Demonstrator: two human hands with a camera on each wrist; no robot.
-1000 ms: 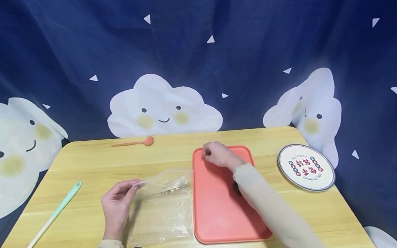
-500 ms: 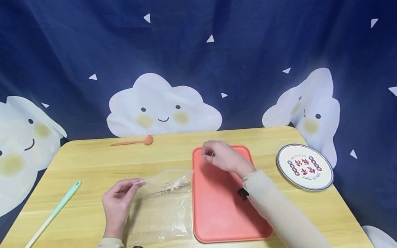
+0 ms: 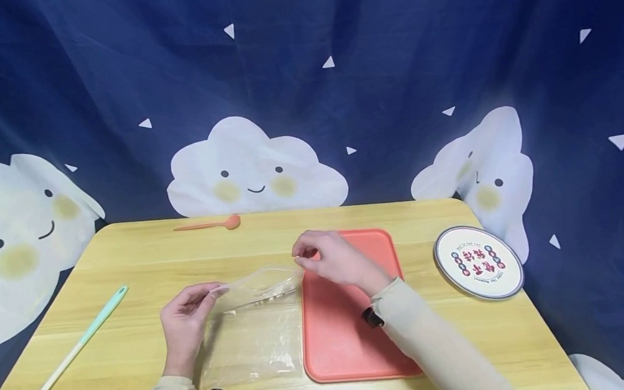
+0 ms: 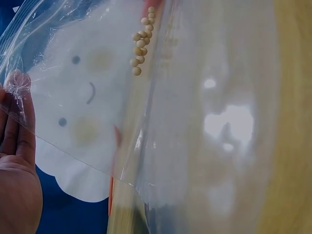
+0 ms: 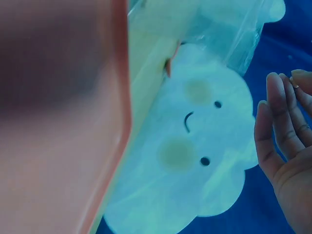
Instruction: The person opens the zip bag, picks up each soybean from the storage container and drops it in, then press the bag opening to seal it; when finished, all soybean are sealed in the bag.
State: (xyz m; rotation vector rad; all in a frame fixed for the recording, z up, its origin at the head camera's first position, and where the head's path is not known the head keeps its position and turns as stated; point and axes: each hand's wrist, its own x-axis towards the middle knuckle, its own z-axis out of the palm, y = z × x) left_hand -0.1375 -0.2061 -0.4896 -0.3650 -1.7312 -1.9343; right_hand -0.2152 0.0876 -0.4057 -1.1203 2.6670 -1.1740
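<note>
My left hand (image 3: 185,328) pinches the top edge of a clear zip bag (image 3: 259,340) lying on the table left of the tray. In the left wrist view the fingers (image 4: 25,122) show behind the film. Several round, pale yellow soybeans (image 4: 141,44) show in a line along the bag. Over the upper left edge of the red tray (image 3: 349,337), my right hand (image 3: 333,260) has thumb and fingertips together on a small pale soybean (image 3: 296,257), close to the bag's right mouth corner. In the right wrist view the fingers mostly hide it.
An orange spoon (image 3: 211,225) lies near the table's far edge. At the left is a long-handled white utensil with a mint grip (image 3: 103,315). A round plate with red lettering (image 3: 480,263) sits at the right. Behind the table hangs a blue cloud-print curtain (image 3: 291,57).
My right hand has moved left and a little toward me, from above the tray to its left edge beside the bag. The left hand keeps its pinch on the bag.
</note>
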